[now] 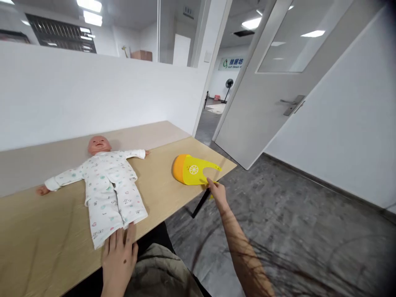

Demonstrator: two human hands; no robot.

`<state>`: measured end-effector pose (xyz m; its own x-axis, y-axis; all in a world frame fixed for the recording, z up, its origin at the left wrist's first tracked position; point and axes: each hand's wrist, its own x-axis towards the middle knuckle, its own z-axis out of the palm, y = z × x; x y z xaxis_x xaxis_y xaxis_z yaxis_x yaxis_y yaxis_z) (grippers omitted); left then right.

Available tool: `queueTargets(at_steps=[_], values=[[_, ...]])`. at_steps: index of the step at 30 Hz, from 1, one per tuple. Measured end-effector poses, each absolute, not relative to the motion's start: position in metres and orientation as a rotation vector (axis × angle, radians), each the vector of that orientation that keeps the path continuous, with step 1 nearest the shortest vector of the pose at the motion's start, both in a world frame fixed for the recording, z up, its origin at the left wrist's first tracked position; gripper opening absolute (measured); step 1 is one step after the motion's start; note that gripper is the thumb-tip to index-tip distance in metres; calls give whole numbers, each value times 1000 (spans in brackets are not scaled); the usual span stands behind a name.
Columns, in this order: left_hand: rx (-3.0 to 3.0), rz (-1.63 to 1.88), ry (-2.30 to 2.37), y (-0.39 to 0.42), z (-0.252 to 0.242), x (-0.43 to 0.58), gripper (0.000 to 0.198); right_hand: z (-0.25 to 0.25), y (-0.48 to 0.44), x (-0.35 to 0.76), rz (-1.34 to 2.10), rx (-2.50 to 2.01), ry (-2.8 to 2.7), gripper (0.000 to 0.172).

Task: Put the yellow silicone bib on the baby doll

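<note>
A baby doll (105,177) in a white printed onesie lies on its back on the wooden table (40,235), arms spread. My left hand (119,255) rests flat at the table's near edge, fingers stretched out and touching the onesie's leg ends. A yellow bib with an orange pocket (193,169) lies near the table's right corner. My right hand (216,192) reaches to the bib's near strap end and pinches it with its fingertips.
A white partition wall (93,90) runs behind the table. An open white door (272,90) with a lever handle stands to the right, leading to a corridor. Grey floor (293,231) spreads right of the table. A black table leg (201,203) shows below the corner.
</note>
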<state>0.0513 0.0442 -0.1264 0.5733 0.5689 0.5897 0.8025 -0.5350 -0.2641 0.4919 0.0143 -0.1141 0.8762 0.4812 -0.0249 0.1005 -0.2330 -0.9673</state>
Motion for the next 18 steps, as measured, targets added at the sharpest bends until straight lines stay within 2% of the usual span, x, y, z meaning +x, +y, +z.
queueTargets(at_steps=[4, 6, 12, 18], values=[[-2274, -629, -1100, 41, -121, 54, 47, -110, 26, 495, 125, -1955, -484, 39], [-2289, -672, -1098, 38, -120, 54, 49, -104, 31, 493, 98, -1884, -446, 37], [-2324, -1033, -1115, 13, -124, 51, 57, -52, 48, 478, 192, -1034, -141, 17], [-2356, -1468, -1003, 5, -104, 52, 50, 25, 44, 432, 532, -785, -379, 36]])
